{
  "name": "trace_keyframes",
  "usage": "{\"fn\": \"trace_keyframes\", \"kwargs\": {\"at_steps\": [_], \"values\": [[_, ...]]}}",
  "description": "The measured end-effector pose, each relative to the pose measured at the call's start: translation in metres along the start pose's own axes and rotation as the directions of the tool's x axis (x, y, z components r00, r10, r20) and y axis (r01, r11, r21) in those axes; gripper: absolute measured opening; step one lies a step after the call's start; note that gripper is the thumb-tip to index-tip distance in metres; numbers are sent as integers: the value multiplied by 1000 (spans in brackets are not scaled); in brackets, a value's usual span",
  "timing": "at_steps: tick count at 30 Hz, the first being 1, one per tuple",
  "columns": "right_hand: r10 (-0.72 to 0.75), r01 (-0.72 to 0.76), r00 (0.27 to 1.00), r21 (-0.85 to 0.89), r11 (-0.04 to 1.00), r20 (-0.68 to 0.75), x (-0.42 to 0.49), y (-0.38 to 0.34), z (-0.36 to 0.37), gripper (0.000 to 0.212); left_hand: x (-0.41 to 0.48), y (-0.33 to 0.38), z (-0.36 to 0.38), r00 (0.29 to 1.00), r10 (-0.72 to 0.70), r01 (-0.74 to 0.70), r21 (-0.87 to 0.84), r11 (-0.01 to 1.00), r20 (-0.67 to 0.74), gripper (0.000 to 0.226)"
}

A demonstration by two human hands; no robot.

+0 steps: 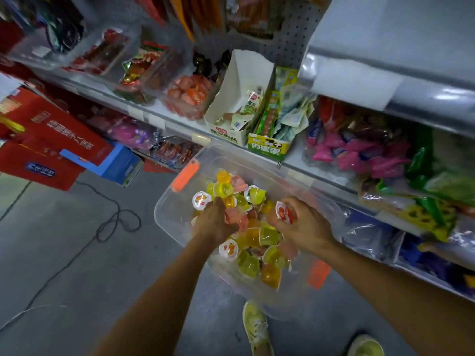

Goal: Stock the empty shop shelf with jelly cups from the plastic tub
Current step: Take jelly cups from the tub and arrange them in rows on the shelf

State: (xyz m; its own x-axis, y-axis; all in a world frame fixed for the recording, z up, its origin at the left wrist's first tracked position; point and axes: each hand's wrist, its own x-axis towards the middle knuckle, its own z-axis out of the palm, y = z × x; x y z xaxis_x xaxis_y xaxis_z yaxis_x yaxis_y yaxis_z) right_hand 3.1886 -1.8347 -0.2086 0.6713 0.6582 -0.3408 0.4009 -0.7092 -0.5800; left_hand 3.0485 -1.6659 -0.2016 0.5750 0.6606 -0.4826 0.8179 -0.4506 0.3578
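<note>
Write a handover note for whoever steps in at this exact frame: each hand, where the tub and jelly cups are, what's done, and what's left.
Left hand: inside the tub, fingers curled round pink jelly cups.
Right hand: also inside the tub, pinching a red-lidded cup.
Clear plastic tub: just below the front edge of the snack shelf, holding a large pile of jelly cups.
Done: nothing stocked that I can see; no cups on the bare grey shelf at upper right.
Left: lift both handfuls out, set them on that shelf, and repeat until the tub is empty.
</note>
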Motion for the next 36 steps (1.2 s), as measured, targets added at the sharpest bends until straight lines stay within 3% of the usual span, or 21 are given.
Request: {"fn": "trace_keyframes", "kwargs": {"at_steps": [3, 6, 14, 19, 26, 31, 36], "values": [[-62, 63, 998, 148, 987, -8, -28, 0, -43, 62, -37, 33, -17, 998, 55, -58, -161, 985, -23, 59], [-123, 133, 991, 222, 966, -54, -60, 2, -91, 52, -79, 73, -33, 983, 160, -175, -217, 960, -86, 56], [-299, 337, 927, 151, 929, -227, -144, 13, -249, 30, -183, 210, -86, 925, 294, -355, -269, 896, -241, 42], [-367, 424, 865, 110, 899, -341, -210, 18, -351, 25, -245, 298, -117, 818, 444, -536, -206, 819, -365, 26], [-412, 515, 726, 39, 856, -550, -285, 29, -468, 28, -321, 405, -152, 646, 594, -724, -139, 676, -480, 34], [-448, 581, 584, -36, 813, -677, -321, 30, -533, 19, -360, 464, -174, 514, 645, -831, -142, 538, -565, 49], [-399, 631, 471, -16, 776, -787, -324, 26, -587, 11, -369, 507, -205, 403, 659, -888, -98, 449, -635, 47]]}}
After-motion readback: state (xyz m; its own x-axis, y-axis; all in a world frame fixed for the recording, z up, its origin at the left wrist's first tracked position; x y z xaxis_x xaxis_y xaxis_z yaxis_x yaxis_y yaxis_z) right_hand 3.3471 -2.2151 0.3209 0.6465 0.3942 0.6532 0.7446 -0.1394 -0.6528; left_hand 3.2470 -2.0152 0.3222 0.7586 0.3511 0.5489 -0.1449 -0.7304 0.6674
